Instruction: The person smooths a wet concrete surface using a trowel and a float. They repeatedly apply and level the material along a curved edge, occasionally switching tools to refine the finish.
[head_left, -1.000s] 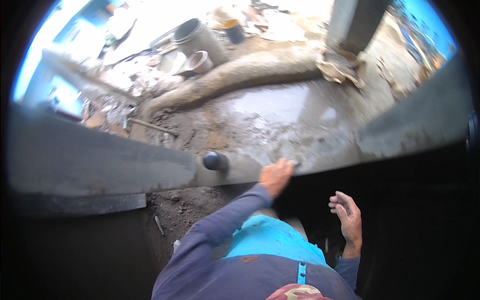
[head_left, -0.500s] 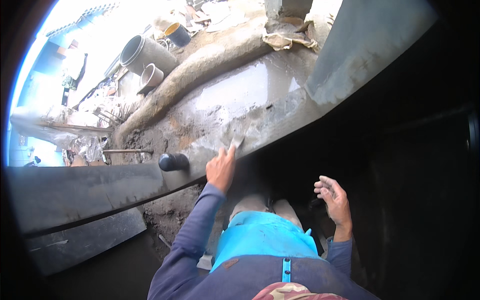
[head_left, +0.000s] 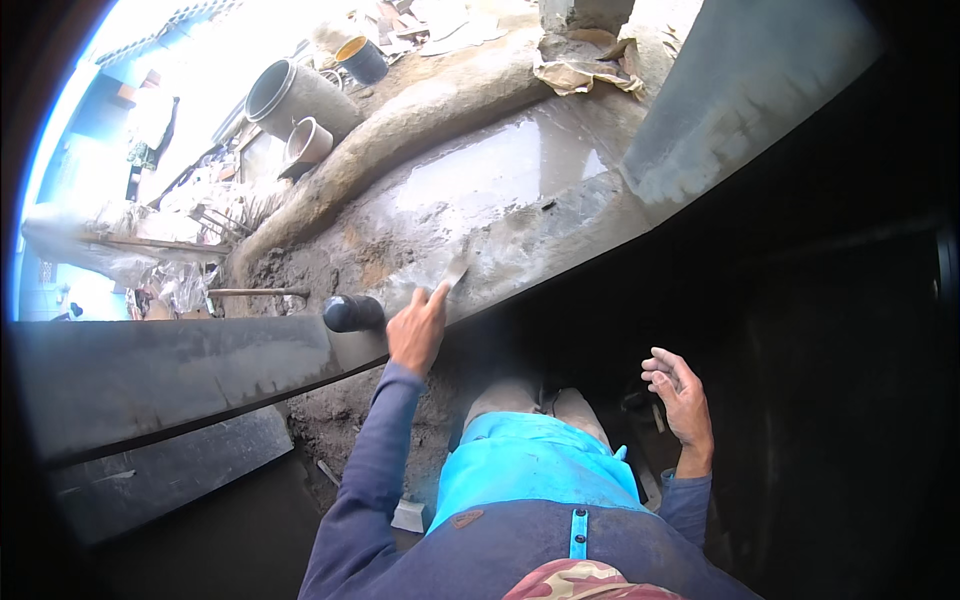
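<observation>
My left hand [head_left: 417,328] is closed around a small trowel [head_left: 458,268], its grip hidden inside my fingers. The trowel's flat blade rests against the wet grey mortar [head_left: 520,245] along the near edge of the slab. To the left of that hand, a black cylinder with a rounded end [head_left: 353,313] lies on the ledge. Over the dark area on the right, my right hand [head_left: 685,398] hangs with loosely bent fingers, apart from one another and holding nothing.
Grey stone panels [head_left: 180,375] run along the ledge's left and another panel [head_left: 750,90] rises at right. Behind the wet surface curves a rough raised border [head_left: 400,125]. Beyond it stand a large bucket [head_left: 300,100], a smaller pail [head_left: 308,142] and a dark bucket [head_left: 362,62].
My left hand and the trowel have shifted left and slightly farther away along the mortar. My right hand stays bent and free, a little farther right in view.
</observation>
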